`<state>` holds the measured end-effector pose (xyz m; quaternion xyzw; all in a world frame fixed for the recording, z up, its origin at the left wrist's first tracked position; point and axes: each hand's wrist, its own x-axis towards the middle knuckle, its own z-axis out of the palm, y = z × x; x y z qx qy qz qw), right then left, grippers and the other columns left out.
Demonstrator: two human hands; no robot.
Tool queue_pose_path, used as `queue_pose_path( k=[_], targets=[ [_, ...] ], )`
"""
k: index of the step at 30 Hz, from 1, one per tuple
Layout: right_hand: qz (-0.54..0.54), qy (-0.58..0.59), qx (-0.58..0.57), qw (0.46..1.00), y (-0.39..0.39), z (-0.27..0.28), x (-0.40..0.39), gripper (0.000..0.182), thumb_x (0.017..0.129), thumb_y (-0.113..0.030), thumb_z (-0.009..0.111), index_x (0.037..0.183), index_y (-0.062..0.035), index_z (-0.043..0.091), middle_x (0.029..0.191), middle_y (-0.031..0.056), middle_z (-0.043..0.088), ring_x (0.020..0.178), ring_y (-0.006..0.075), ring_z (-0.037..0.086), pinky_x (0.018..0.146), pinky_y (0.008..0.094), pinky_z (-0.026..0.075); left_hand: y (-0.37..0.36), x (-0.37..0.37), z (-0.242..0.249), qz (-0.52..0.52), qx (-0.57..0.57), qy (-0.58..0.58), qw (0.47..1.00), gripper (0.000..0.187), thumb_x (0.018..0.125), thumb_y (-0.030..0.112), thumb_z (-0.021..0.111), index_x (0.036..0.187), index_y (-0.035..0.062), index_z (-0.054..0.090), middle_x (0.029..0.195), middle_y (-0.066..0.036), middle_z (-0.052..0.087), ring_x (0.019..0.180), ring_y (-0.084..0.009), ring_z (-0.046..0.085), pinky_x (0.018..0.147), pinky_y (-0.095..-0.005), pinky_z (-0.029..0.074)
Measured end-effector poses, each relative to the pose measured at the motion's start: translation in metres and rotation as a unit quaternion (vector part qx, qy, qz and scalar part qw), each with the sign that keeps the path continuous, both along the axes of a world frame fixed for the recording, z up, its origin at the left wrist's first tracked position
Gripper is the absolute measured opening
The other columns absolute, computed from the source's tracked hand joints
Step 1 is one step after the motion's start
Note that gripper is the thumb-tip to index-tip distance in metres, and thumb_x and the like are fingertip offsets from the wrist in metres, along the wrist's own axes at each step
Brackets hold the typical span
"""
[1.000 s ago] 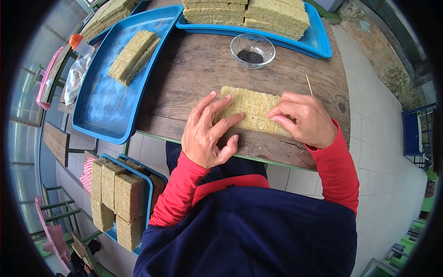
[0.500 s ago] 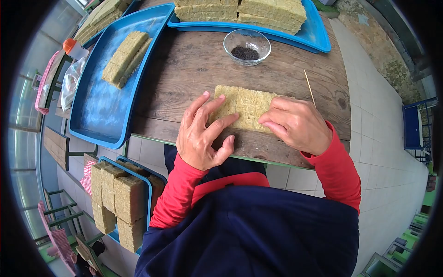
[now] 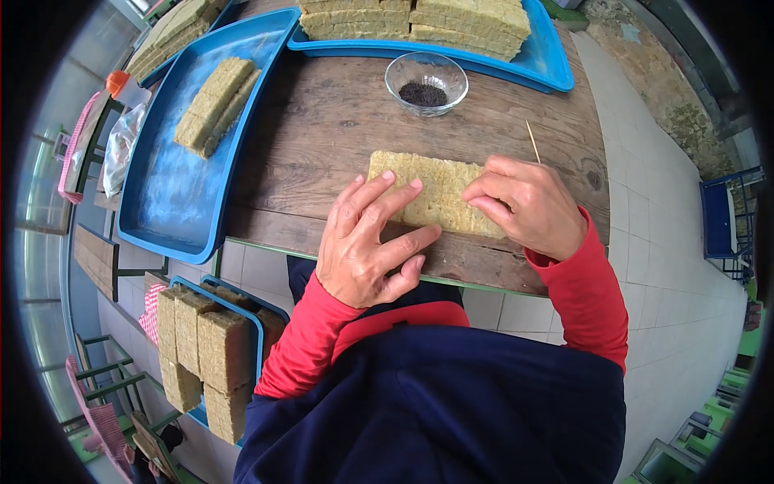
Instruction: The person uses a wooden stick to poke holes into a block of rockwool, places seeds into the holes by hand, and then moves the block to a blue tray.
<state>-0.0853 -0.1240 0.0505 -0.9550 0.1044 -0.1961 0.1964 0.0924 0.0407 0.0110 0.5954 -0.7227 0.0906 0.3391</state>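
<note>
A yellowish rockwool slab [image 3: 439, 194], scored into blocks, lies flat on the wooden table near its front edge. My left hand [image 3: 371, 242] has its fingers spread, with the fingertips over the slab's left part and front edge. Over the slab's right end, my right hand [image 3: 528, 206] pinches thumb and forefinger together; whatever is between them is too small to make out. A thin wooden stick [image 3: 532, 141] rests behind my right hand, its lower end hidden. Farther back stands a glass bowl [image 3: 426, 84] with small dark seeds [image 3: 423, 94] in it.
A blue tray [image 3: 165, 202] at left holds rockwool pieces [image 3: 216, 105]. Another blue tray [image 3: 552, 56] at the back carries stacked slabs [image 3: 468, 28]. Below the table's left side, more rockwool blocks [image 3: 226, 347] stand in a blue crate. The wooden table [image 3: 322, 121] ends near my waist.
My left hand has shifted right along the slab, its fingers reaching farther over it. My right hand has risen slightly and moved right, still pinched. The view has shifted a little.
</note>
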Motion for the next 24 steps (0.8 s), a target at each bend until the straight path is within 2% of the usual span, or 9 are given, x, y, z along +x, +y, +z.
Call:
queue_pose_path(
  k=[1,3,14,24],
  targets=[
    [-0.001,0.000,-0.001,1.000,0.000,0.000,0.000,0.004,0.078,-0.008,0.066,0.081,-0.0053,0.068,0.078,0.0070,0.057,0.069,0.0272,0.061,0.061,0.0385,0.049,-0.003,-0.002,-0.002,-0.004,-0.001,-0.002,1.000,0.026,0.067,0.027,0.065,0.091,0.0229,0.075,0.127,-0.009,0.057,0.126,-0.0337,0.043,0.104,-0.0548,0.035],
    [0.008,-0.014,-0.004,1.000,0.001,-0.001,0.001,0.006,0.076,-0.003,0.068,0.082,-0.0039,0.069,0.075,0.0085,0.059,0.065,0.0268,0.060,0.057,0.0362,0.048,-0.009,-0.004,-0.001,-0.013,-0.002,-0.005,1.000,0.026,0.067,0.028,0.065,0.091,0.0227,0.075,0.127,-0.009,0.057,0.126,-0.0337,0.043,0.104,-0.0546,0.035],
    [0.008,-0.012,-0.007,1.000,0.003,-0.004,0.001,0.005,0.076,-0.005,0.065,0.080,-0.0043,0.067,0.078,0.0080,0.056,0.069,0.0282,0.061,0.060,0.0393,0.049,-0.014,-0.007,-0.004,-0.003,0.019,-0.014,1.000,0.030,0.068,0.030,0.065,0.096,0.0217,0.074,0.129,-0.011,0.054,0.126,-0.0343,0.043,0.104,-0.0537,0.036],
    [0.002,-0.017,0.001,1.000,0.002,-0.006,0.002,0.004,0.077,-0.005,0.066,0.081,-0.0043,0.067,0.077,0.0079,0.056,0.068,0.0287,0.061,0.060,0.0396,0.049,-0.015,-0.007,-0.004,0.010,0.017,0.030,0.999,0.036,0.067,0.029,0.066,0.100,0.0160,0.073,0.128,-0.013,0.055,0.125,-0.0379,0.044,0.103,-0.0471,0.038]
  ],
)
